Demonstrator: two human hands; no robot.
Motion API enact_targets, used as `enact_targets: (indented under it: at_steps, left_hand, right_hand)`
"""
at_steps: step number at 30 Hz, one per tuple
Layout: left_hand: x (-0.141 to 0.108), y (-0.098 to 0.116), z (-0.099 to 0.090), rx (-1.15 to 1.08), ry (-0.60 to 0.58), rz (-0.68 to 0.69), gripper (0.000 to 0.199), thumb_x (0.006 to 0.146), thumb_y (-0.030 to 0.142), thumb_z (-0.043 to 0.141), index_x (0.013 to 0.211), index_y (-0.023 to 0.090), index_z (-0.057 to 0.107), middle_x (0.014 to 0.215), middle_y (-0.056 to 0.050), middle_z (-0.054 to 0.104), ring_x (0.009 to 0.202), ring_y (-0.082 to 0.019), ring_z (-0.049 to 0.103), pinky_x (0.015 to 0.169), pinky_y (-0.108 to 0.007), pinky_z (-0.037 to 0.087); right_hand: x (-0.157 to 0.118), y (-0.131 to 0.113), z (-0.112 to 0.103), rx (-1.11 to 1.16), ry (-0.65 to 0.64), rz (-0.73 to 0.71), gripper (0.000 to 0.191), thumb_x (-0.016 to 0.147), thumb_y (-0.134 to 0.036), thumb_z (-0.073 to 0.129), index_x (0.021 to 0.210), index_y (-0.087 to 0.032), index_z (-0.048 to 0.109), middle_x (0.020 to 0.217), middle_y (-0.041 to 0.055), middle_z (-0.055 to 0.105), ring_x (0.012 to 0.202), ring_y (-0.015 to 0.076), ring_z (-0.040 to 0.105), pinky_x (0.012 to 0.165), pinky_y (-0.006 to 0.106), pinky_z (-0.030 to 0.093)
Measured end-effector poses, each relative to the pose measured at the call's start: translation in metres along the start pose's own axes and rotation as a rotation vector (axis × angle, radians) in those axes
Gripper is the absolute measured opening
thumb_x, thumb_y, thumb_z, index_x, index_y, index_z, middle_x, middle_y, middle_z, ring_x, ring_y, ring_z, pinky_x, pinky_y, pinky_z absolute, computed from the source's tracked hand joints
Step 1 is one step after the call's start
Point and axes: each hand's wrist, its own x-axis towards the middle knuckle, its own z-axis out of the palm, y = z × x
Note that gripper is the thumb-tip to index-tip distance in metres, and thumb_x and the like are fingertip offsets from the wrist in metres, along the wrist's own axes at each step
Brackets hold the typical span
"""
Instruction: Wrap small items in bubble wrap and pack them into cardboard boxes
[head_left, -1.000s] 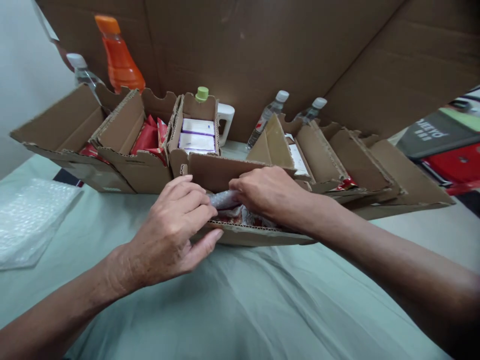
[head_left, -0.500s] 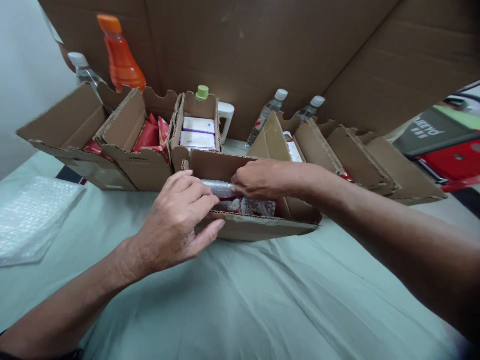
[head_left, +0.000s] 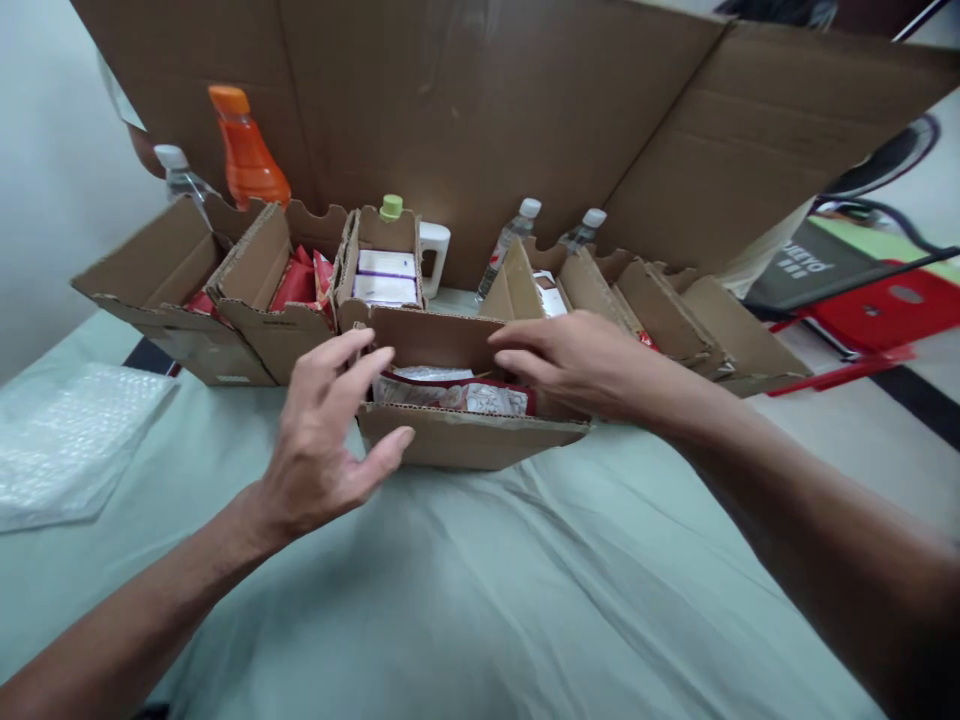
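Note:
In the front cardboard box (head_left: 472, 440) lie a red-edged patterned packet (head_left: 465, 397) and, behind it, a piece of bubble wrap (head_left: 431, 373). My left hand (head_left: 319, 435) is at the box's left end, fingers and thumb spread, holding nothing. Over the box's right part is my right hand (head_left: 574, 360), its fingers apart and bent toward the inside. Nothing shows in its grip; its thumb is partly hidden.
Open boxes with red packets (head_left: 296, 280) and white-purple packs (head_left: 386, 277) stand behind. An orange bottle (head_left: 251, 160) and clear bottles (head_left: 510, 240) line the cardboard backdrop. Bubble wrap (head_left: 75, 430) lies on the green cloth (head_left: 450, 600); a red stool (head_left: 885, 315) stands right.
The bubble wrap in the front box now sits lower, behind the patterned packet. Both hands have let go of it and opened, my left hand drawing back left. The camera view has shifted.

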Motion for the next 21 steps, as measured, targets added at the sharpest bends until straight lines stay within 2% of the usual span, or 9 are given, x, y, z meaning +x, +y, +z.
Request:
enact_targets:
  at_steps: [2,3,5,7,10,13,15,17,21]
  left_hand:
    - [-0.021,-0.003,-0.005,-0.017,0.076,-0.091,0.07,0.086,0.028,0.072,0.15,0.026,0.046,0.149,-0.012,0.053,0.139,-0.033,0.051,0.119,-0.054,0.042]
    - [-0.032,-0.007,-0.006,-0.038,0.069,-0.172,0.07,0.087,0.029,0.072,0.151,0.026,0.045,0.148,-0.012,0.054,0.139,-0.033,0.052,0.119,-0.054,0.042]
    - [-0.052,-0.015,-0.003,-0.136,-0.034,-0.39,0.072,0.088,0.037,0.07,0.153,0.023,0.043,0.149,-0.014,0.054,0.137,-0.034,0.054,0.116,-0.055,0.045]
    - [-0.063,-0.023,0.006,-0.28,-0.166,-0.604,0.08,0.086,0.048,0.071,0.155,0.021,0.04,0.153,-0.017,0.051,0.138,-0.036,0.054,0.115,-0.059,0.045]
    - [-0.063,-0.028,0.03,-0.495,-0.246,-0.74,0.091,0.077,0.058,0.076,0.152,0.02,0.042,0.154,-0.019,0.051,0.14,-0.039,0.052,0.117,-0.061,0.041]
    - [-0.051,-0.02,0.051,-0.664,-0.2,-0.75,0.089,0.073,0.057,0.08,0.145,0.017,0.046,0.145,-0.019,0.06,0.136,-0.037,0.056,0.118,-0.057,0.041]
    - [-0.048,-0.009,0.056,-0.701,-0.157,-0.764,0.087,0.071,0.056,0.08,0.141,0.015,0.048,0.138,-0.018,0.064,0.131,-0.036,0.06,0.117,-0.055,0.043]
    - [-0.052,0.006,0.051,-0.678,-0.148,-0.78,0.082,0.072,0.054,0.081,0.137,0.014,0.052,0.132,-0.018,0.067,0.128,-0.036,0.062,0.115,-0.055,0.044]
    - [-0.092,0.043,0.015,-0.583,-0.145,-0.777,0.073,0.077,0.051,0.079,0.137,0.018,0.056,0.133,-0.014,0.067,0.136,-0.035,0.057,0.121,-0.054,0.039]
  right_hand:
    - [-0.051,0.008,-0.01,0.103,0.199,0.14,0.032,0.094,-0.042,0.055,0.1,-0.023,0.079,0.09,0.0041,0.08,0.078,0.0214,0.071,0.071,0.033,0.051]
    - [-0.077,0.013,-0.009,0.151,0.323,0.228,0.033,0.093,-0.047,0.057,0.099,-0.024,0.079,0.085,0.0042,0.079,0.073,0.0213,0.07,0.068,0.034,0.052]
    - [-0.121,0.023,0.007,0.244,0.496,0.453,0.033,0.089,-0.053,0.063,0.095,-0.024,0.077,0.077,0.0038,0.076,0.064,0.0203,0.067,0.064,0.035,0.052]
    - [-0.143,0.03,0.039,0.395,0.489,0.558,0.035,0.087,-0.055,0.065,0.094,-0.022,0.075,0.079,0.0065,0.076,0.068,0.0228,0.069,0.065,0.037,0.055]
    - [-0.132,0.027,0.096,0.549,0.319,0.491,0.053,0.078,-0.057,0.071,0.116,-0.02,0.071,0.111,0.0141,0.077,0.099,0.0317,0.072,0.079,0.044,0.059]
    - [-0.101,0.015,0.135,0.697,0.362,0.416,0.06,0.078,-0.058,0.068,0.122,-0.017,0.066,0.123,0.0174,0.073,0.109,0.0342,0.069,0.089,0.048,0.057]
    - [-0.094,0.007,0.145,0.748,0.419,0.414,0.056,0.079,-0.058,0.067,0.117,-0.016,0.067,0.118,0.0173,0.075,0.104,0.0338,0.07,0.091,0.049,0.056]
    - [-0.105,-0.001,0.146,0.734,0.447,0.433,0.052,0.081,-0.058,0.068,0.113,-0.016,0.069,0.112,0.0158,0.076,0.101,0.0335,0.07,0.091,0.049,0.055]
    - [-0.158,-0.031,0.139,0.676,0.479,0.399,0.046,0.085,-0.055,0.071,0.114,-0.019,0.072,0.117,0.0139,0.077,0.111,0.0361,0.07,0.099,0.051,0.054]
